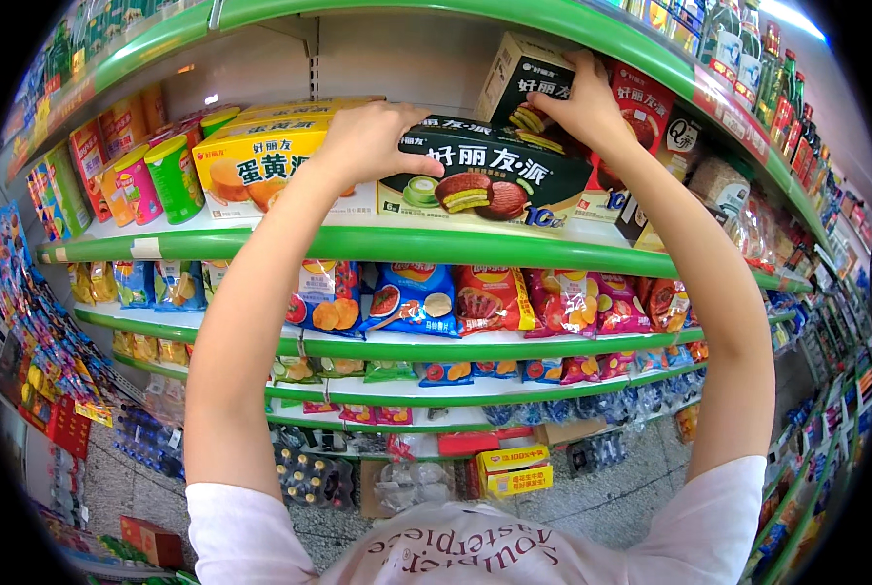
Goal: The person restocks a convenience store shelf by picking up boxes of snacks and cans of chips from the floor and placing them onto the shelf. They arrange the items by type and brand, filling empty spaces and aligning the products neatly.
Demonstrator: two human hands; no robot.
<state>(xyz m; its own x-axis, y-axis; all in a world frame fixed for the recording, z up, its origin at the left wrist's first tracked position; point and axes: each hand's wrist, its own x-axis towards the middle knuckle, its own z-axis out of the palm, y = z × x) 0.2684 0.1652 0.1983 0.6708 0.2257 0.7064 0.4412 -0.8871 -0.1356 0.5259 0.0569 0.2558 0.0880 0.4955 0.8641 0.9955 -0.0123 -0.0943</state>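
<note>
On the top green-edged shelf a long dark green snack-cake box [499,185] lies with its front toward me. My left hand [373,146] grips its left end, thumb on the front and fingers over the top. Right behind it, a second dark green and cream snack-cake box [529,83] stands tilted, its lower part hidden. My right hand [582,102] is closed around the right side of that box, thumb on its front and fingers at its top edge. Yellow snack-cake boxes [246,175] sit left of my left hand, and a red box [641,102] rests beside my right wrist.
Green and pink canisters [173,178] stand at the shelf's left. A jar with a dark lid [721,180] is on the right. Below the green shelf edge [358,249] are bagged chips [412,299]. Bottles [724,39] line a higher shelf. A yellow carton [516,473] lies near the floor.
</note>
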